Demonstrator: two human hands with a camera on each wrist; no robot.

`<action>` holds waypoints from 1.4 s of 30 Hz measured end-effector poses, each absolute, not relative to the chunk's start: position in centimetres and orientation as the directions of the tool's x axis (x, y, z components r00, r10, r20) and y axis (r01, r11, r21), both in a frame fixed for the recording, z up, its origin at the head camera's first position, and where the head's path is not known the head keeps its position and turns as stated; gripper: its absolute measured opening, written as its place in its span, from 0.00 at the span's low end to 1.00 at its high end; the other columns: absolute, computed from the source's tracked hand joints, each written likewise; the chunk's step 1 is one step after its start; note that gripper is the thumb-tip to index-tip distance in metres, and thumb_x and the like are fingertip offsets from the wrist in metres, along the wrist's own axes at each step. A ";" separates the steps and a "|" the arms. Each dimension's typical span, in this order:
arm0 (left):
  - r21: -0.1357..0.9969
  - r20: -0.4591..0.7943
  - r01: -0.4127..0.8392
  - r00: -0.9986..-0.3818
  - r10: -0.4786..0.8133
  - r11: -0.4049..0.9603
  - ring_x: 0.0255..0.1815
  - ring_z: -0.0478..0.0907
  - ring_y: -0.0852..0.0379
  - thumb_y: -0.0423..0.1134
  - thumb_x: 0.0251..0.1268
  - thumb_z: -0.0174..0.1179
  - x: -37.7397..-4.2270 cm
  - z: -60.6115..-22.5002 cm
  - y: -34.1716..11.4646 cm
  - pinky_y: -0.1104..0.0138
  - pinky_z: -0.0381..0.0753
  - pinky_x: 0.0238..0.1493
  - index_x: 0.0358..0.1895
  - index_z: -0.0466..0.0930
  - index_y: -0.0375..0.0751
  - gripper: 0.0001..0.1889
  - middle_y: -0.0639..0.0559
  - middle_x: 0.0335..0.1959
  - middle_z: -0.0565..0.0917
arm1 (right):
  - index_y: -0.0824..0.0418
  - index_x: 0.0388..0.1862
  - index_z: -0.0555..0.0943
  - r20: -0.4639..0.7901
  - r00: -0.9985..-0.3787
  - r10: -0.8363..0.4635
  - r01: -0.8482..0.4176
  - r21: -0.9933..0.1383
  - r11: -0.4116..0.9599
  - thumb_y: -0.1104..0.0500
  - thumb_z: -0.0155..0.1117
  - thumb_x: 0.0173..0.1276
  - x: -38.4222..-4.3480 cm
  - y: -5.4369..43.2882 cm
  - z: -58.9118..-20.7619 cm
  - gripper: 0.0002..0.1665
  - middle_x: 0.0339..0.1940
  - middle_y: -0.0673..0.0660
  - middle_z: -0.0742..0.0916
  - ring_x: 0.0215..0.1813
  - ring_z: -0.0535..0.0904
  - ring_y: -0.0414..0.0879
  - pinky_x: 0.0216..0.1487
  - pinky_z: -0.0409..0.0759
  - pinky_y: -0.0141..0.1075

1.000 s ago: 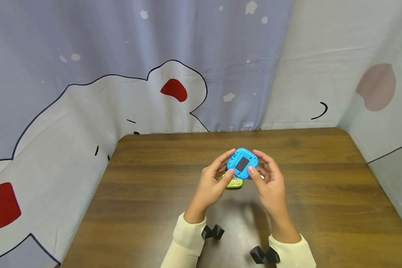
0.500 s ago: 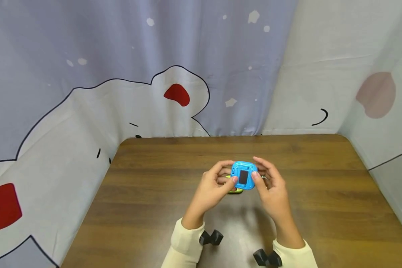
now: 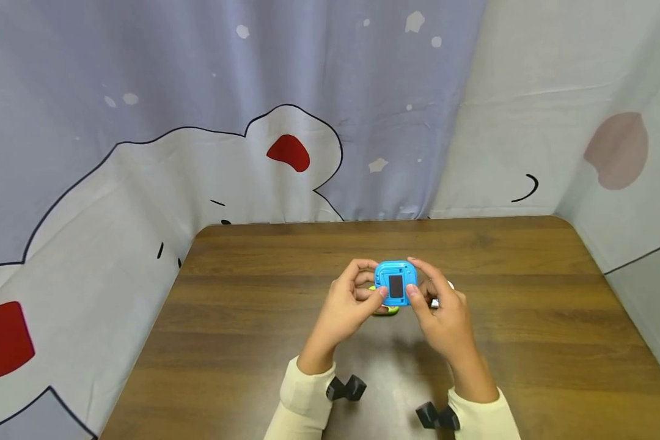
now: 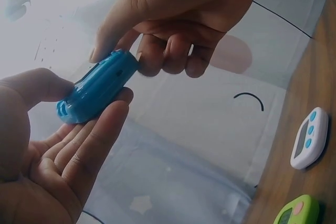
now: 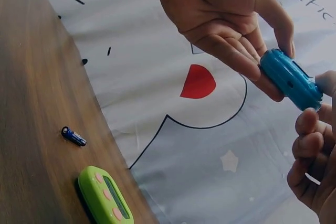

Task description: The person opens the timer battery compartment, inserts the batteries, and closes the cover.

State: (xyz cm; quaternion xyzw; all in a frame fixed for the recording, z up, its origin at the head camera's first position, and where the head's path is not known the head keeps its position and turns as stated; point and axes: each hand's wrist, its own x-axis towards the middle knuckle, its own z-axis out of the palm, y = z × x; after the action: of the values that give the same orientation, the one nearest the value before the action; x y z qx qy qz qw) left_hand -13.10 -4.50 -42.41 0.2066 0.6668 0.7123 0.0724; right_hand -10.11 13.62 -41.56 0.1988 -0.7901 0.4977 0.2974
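Observation:
A small blue digital timer (image 3: 396, 283) is held up above the table, a dark rectangular panel on the side facing the head camera. My left hand (image 3: 341, 315) pinches its left side between thumb and fingers. On the opposite side, my right hand (image 3: 445, 315) grips it with the thumb on the near face and fingertips at the edge. The left wrist view shows the blue timer edge-on between both hands. Behind the hands lies a green timer (image 5: 106, 195), partly hidden in the head view. A white timer (image 4: 310, 139) with blue buttons lies near the green one.
A blue battery (image 5: 73, 136) lies on the wooden table (image 3: 242, 342) beyond the green timer. Patterned curtain fabric (image 3: 385, 110) rises behind the table's back edge and along its sides. Black wrist mounts (image 3: 346, 388) stick out by the cuffs.
The blue timer has turned from a slanted position to nearly level and sits slightly lower in the head view. Both hands have moved with it and keep their hold.

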 end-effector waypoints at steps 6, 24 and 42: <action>0.988 0.151 0.127 -0.895 0.420 -0.085 0.36 0.86 0.53 0.26 0.66 0.59 -12.6 -41.4 -4.4 0.52 0.86 0.36 0.58 0.67 0.32 0.19 0.35 0.46 0.82 | 0.67 0.58 0.78 0.700 -0.714 -0.029 -0.643 -0.637 0.425 0.65 0.64 0.66 -10.7 14.0 -42.8 0.21 0.13 0.41 0.67 0.16 0.58 0.32 0.15 0.57 0.25; 0.981 0.194 0.179 -0.875 0.444 -0.077 0.41 0.86 0.47 0.33 0.70 0.59 -13.0 -42.4 -4.5 0.56 0.87 0.36 0.61 0.68 0.36 0.20 0.37 0.50 0.82 | 0.58 0.65 0.74 0.632 -0.773 -0.052 -0.585 -0.679 0.443 0.66 0.59 0.71 -11.1 14.1 -44.2 0.23 0.15 0.42 0.68 0.16 0.61 0.35 0.16 0.61 0.26; 0.983 0.163 0.185 -0.897 0.410 0.014 0.45 0.85 0.48 0.36 0.70 0.60 -13.3 -42.7 -4.2 0.62 0.86 0.41 0.64 0.70 0.35 0.22 0.38 0.51 0.83 | 0.57 0.65 0.73 0.575 -0.818 -0.014 -0.495 -0.692 0.525 0.64 0.55 0.74 -11.0 13.6 -44.2 0.22 0.22 0.49 0.77 0.23 0.69 0.41 0.23 0.70 0.31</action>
State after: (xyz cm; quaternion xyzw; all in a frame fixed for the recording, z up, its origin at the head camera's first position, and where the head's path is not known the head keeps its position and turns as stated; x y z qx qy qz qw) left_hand -13.31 -4.22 -42.72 0.2106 0.7070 0.6698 0.0841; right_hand -11.03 13.60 -44.23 0.1527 -0.8336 0.4629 0.2600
